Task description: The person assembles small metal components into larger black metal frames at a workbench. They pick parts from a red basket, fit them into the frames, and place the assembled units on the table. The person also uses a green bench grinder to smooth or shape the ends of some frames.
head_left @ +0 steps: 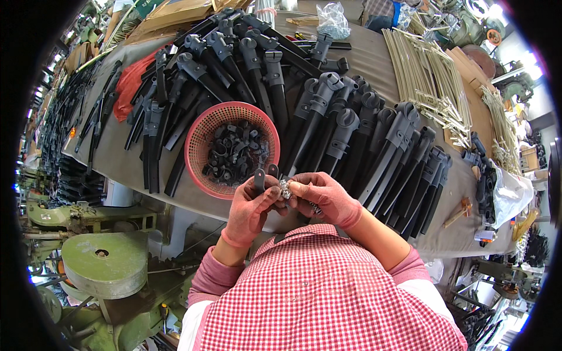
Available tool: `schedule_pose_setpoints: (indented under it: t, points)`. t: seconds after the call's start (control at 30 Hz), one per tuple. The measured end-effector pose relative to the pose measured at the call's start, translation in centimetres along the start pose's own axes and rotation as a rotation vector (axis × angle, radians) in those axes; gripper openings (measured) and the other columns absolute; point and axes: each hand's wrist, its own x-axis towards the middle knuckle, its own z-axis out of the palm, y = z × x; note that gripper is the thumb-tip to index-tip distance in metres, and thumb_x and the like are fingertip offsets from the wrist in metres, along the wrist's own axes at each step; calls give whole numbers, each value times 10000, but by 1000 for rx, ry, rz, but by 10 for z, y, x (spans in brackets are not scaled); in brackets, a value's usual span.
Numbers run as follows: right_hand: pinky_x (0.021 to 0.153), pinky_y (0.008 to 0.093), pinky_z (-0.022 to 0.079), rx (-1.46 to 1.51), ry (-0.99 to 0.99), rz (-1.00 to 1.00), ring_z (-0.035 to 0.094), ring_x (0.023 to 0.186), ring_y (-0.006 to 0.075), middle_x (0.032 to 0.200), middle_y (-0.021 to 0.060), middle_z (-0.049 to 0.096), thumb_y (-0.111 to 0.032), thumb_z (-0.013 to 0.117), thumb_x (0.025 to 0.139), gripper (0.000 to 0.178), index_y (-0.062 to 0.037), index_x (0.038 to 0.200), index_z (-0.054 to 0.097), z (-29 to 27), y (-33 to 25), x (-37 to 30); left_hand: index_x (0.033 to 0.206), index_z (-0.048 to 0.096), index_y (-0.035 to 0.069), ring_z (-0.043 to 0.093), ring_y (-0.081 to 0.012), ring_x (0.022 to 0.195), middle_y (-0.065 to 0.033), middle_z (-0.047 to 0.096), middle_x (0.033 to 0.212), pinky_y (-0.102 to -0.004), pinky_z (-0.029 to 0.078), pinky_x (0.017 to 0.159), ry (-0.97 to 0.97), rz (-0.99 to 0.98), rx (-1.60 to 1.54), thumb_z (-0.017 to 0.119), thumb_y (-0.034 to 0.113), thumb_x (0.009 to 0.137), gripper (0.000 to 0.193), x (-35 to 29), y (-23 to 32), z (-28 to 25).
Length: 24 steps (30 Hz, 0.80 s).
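Both my hands meet in front of my chest, at the near rim of a pink plastic basket (191,167), and wear dusty pink gloves. My left hand (249,212) is closed on a dark clip (260,180) with two upright tabs, each with a hole. At the fingertips of both hands is a shiny metal coil spring (285,188). My right hand (329,199) pinches at this spring, and more coiled wire shows under its fingers. How the spring sits against the clip is hidden by my fingers. Inside the basket lie many small dark clips (237,143) with some springs among them.
Black tubes with grey clamp heads (328,88) lie in piles beyond and right of the basket. Pale sticks (427,82) are stacked at the far right. A wooden-handled tool (459,212) rests near the right edge. Left below the table stands a green machine (105,263).
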Motion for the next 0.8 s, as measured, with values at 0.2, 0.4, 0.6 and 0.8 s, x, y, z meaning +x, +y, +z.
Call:
schedule_pose_setpoints:
  t: [0.2,0.4,0.6,0.8]
  points:
    - [531,191,391,-67,262,-136,508,614,28,839,10,653,-266,559,1038,246,-25,1052,606,12,25,10,974,606,5,642,-126,740,-72,677,870,-257,532,673,69,342,267,636,24,956,40,2,-19,9]
    - [556,204,417,-397,218,-106,504,646,32,818,-6,650,-208,659,974,242,14,1068,641,8,5,3,996,611,-11,635,-113,752,-47,644,871,-251,545,696,113,225,285,651,-3,944,66,-1,-16,3]
    - [508,187,379,-133,-39,84,507,591,39,809,18,647,-233,701,933,285,23,1050,655,-2,-1,0,1154,627,-24,640,-115,830,-56,638,978,-230,539,742,-106,190,182,657,-72,900,260,-1,1,-5]
    - [416,187,293,105,-230,268,434,472,36,771,19,624,-318,672,948,363,34,1036,657,-14,0,-1,1099,675,-62,647,-149,858,-89,655,940,-235,523,746,-355,417,578,693,-40,836,265,8,18,-12]
